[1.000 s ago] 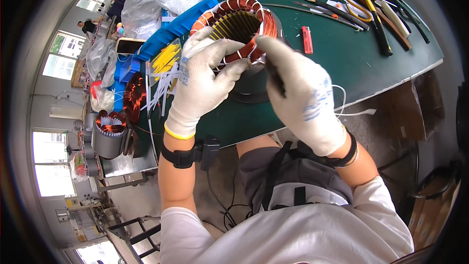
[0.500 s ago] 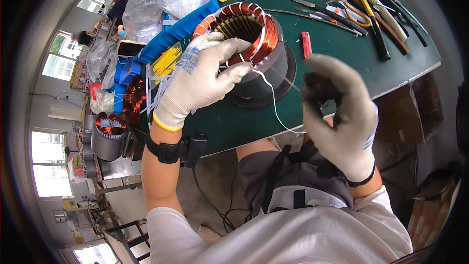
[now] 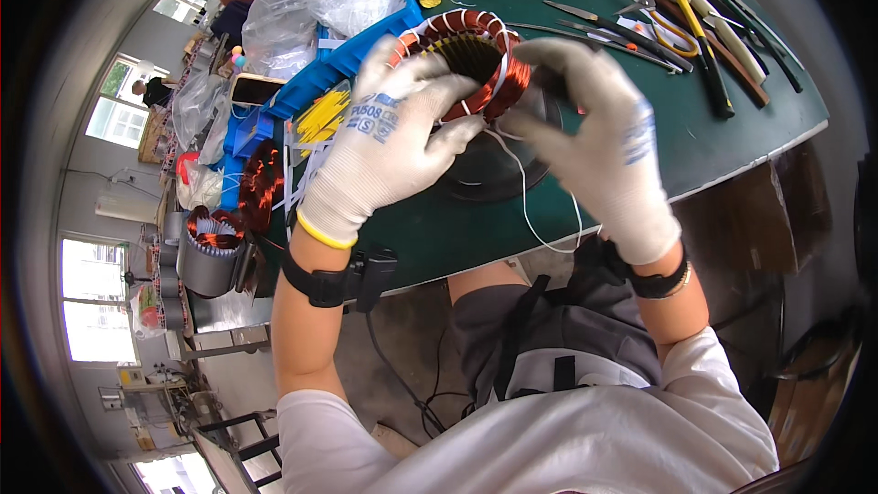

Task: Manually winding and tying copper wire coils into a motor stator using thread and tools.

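Both gloved hands, left hand [image 3: 389, 151] and right hand [image 3: 604, 142], grip the copper-wound stator [image 3: 471, 59].

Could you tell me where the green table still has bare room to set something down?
Bare green table shows between the right hand and the near right edge, below the row of hand tools. Left of the stator, the blue tray and plastic bags crowd it.
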